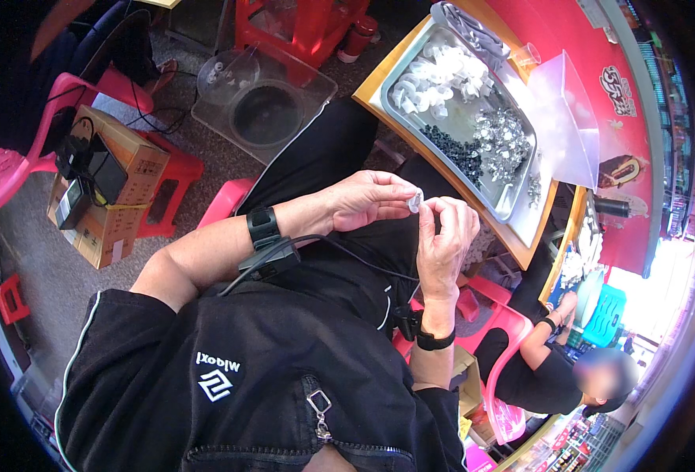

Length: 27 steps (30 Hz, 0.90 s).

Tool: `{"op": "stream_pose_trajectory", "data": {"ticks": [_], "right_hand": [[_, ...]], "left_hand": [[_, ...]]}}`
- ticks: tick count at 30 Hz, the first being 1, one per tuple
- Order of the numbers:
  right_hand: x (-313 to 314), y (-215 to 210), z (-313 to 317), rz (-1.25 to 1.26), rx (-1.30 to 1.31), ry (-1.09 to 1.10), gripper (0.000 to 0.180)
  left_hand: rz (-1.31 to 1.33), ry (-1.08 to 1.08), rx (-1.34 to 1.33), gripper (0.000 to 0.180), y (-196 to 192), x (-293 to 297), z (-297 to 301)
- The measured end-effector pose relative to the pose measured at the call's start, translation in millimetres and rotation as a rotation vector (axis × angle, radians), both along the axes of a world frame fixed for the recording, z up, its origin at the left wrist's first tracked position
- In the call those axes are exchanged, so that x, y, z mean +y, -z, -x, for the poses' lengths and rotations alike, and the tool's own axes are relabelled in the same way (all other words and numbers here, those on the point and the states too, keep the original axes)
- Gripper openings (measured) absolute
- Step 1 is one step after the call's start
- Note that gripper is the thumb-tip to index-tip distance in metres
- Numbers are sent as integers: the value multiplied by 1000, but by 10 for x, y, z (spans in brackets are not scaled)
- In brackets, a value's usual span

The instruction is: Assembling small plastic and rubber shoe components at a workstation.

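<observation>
My left hand [373, 198] and my right hand [447, 228] meet above my lap, fingertips almost together. Between them is a small clear plastic piece [416, 201], too small to tell its exact kind. The left thumb and forefinger pinch it, and the right thumb and forefinger press on its other side. Ahead and to the right, a metal tray [459, 126] holds loose parts in separate heaps: white translucent pieces [442, 75], small black pieces [451, 149] and shiny clear or silvery pieces [503, 141].
The tray rests on a wooden-edged table [371, 82]. A grey cloth [469, 31] lies over its far end. To the left stand a cardboard box [119, 197] and a pink chair [29, 161]. A plastic bin [316, 90] sits on the floor. Another person [540, 366] sits at the right.
</observation>
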State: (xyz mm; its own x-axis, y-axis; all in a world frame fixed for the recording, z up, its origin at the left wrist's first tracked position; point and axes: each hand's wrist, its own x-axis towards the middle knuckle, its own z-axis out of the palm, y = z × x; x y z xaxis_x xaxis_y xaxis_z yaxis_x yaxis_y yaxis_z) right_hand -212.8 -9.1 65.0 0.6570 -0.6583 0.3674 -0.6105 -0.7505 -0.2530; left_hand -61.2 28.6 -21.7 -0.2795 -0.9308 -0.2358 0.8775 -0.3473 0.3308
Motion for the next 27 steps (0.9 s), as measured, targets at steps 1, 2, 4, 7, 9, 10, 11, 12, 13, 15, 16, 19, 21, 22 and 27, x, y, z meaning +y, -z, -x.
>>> {"op": "stream_pose_trajectory", "data": {"ticks": [1, 2, 4, 7, 9, 10, 11, 12, 13, 15, 16, 19, 21, 22, 27], "right_hand": [[-1, 5, 1, 1, -16, 7, 12], [-3, 9, 2, 2, -32, 13, 12], [-11, 20, 0, -5, -33, 9, 12], [-21, 48, 1, -19, -37, 7, 13], [-15, 60, 2, -26, -41, 8, 13], [-12, 61, 2, -22, -30, 10, 13], [-7, 65, 2, -18, -18, 11, 13], [3, 74, 3, -18, -17, 10, 13], [17, 85, 4, -26, -7, 17, 13], [49, 100, 4, -33, 5, 24, 13], [67, 107, 2, -58, -1, 43, 13], [87, 121, 25, -80, -10, 72, 13], [97, 116, 24, -56, -9, 94, 13], [102, 114, 22, -56, -10, 94, 13], [57, 118, 52, -37, -12, 21, 11]], "left_hand": [[4, 5, -6, 17, 4, -1, 2], [5, 3, -6, 17, 8, -2, 4], [4, 9, -3, 17, 16, -2, 6], [1, 4, -10, 17, -10, -1, 4], [4, 1, -16, 17, 1, -4, 8], [6, 0, -24, 17, 7, -6, 9], [6, -2, -23, 17, 15, -4, 10], [8, -7, -27, 17, 23, 0, 10], [10, -12, -32, 17, 30, 3, 11], [5, -5, -34, 17, 41, 12, 10], [1, 2, -37, 17, 46, 16, 11], [-5, 9, -39, 18, 20, 27, 18], [10, -8, -67, 18, 18, 24, 34], [24, -26, -94, 18, 17, 24, 41], [10, -16, -29, 19, 15, 38, 46]]}}
